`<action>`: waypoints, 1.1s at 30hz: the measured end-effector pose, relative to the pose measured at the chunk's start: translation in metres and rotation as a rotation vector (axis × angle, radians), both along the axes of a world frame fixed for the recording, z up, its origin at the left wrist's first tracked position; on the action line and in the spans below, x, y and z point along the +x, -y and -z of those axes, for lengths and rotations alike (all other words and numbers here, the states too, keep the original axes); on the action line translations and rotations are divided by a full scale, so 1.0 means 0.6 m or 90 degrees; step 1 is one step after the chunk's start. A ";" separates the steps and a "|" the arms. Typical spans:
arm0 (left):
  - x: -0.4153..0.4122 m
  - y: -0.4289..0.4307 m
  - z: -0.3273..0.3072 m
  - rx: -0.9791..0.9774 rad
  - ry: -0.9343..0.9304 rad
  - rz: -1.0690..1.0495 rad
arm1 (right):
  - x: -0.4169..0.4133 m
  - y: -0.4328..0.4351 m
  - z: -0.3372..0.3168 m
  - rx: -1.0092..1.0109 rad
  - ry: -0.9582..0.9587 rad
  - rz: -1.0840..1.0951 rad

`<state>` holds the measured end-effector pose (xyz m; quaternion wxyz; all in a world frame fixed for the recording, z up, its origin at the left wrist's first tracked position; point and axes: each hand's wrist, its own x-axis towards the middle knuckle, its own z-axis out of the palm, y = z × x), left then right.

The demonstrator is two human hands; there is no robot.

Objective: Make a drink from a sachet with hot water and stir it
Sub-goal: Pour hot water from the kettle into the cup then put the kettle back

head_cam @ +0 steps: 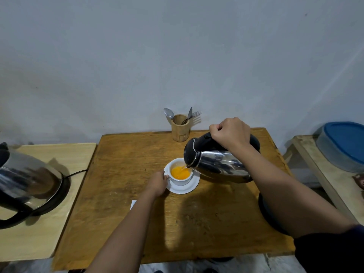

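Observation:
A white cup (180, 180) stands on a white saucer (190, 187) in the middle of the wooden table (137, 158). Orange liquid (180, 173) fills part of the cup. My right hand (230, 133) grips the black handle of a steel kettle (218, 162), which is tilted left with its spout over the cup, and a thin stream of water runs in. My left hand (157, 184) holds the cup's handle at the saucer's left edge. A white sachet (133, 204) lies on the table, mostly hidden by my left forearm.
A wooden holder (180, 128) with spoons and a fork stands at the table's far edge. A second steel kettle (25, 184) sits on its base on a pale side table at left. A black kettle base (266, 211) lies under my right arm. A blue-lidded container (344, 144) rests at right.

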<state>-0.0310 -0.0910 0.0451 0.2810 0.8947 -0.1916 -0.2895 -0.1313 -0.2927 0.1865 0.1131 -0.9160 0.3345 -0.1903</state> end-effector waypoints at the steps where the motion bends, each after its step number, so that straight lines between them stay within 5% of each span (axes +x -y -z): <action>1: 0.000 0.000 0.000 -0.002 0.000 0.001 | 0.000 0.000 0.000 0.000 0.001 0.001; 33: 0.008 0.000 0.009 0.006 -0.011 0.012 | -0.003 -0.011 -0.004 -0.015 -0.001 0.019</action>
